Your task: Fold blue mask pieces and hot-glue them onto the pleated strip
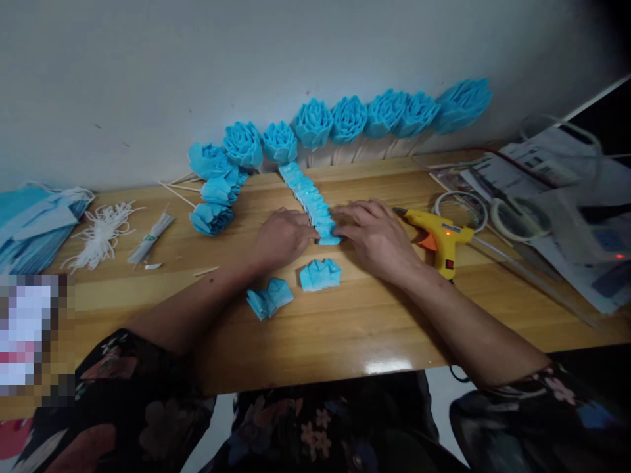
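A long row of overlapping folded blue pieces (pixel 310 194) runs over the wooden table toward me. At its near end, my left hand (pixel 283 235) has its fingers curled, with the tips on the left edge of the nearest folded piece. My right hand (pixel 378 235) grips the right edge of that same piece with its thumb side, while its other fingers reach out loosely. Closer to me lie two separate folded blue pieces: one (pixel 320 274) just below the row and another (pixel 270 298) left of it, partly opened.
Blue flowers (pixel 314 123) on sticks line the wall. A yellow glue gun (pixel 446 240) with a lit light lies right, beside tape rolls (pixel 515 217) and papers. Left are blue masks (pixel 37 223), white elastic cords (pixel 106 231), a bundle of thin sticks (pixel 150 238) and a blurred-out object (pixel 24 335).
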The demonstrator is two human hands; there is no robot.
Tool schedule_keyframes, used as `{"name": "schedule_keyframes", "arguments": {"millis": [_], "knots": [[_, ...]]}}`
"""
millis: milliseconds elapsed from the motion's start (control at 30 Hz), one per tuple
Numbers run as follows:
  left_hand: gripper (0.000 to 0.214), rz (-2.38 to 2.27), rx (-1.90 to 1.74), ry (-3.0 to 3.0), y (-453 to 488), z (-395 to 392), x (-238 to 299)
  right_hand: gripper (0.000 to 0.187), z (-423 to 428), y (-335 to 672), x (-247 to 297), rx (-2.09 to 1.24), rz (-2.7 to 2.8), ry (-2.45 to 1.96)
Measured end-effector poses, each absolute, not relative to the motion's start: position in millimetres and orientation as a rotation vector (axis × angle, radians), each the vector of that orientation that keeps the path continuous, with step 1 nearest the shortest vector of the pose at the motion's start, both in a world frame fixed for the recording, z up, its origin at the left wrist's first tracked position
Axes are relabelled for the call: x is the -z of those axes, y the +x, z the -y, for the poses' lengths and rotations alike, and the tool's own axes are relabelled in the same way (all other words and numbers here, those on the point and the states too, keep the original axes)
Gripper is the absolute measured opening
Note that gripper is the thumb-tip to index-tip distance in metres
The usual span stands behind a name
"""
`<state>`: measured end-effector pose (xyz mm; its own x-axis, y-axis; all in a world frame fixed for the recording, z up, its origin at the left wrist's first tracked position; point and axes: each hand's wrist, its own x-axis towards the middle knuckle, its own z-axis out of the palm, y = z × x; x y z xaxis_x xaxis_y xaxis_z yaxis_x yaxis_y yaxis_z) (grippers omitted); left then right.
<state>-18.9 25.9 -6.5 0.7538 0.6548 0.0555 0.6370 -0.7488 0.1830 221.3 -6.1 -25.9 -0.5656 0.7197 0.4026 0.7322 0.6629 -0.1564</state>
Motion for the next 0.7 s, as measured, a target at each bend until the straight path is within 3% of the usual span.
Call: {"name": "schedule_keyframes", "arguments": {"millis": [333, 700], "knots": [[0.035, -0.994, -0.54, 2.7, -24.0, -29.1, 13.4, 0.035, 7.6, 226.8, 21.0, -0.025, 2.291, -1.071], [0.033, -0.823, -0.402, 2.742, -22.3, -24.1, 7.6, 0.033, 7.3, 227.1, 23.8, -0.127, 2.329, -1.1]]}}
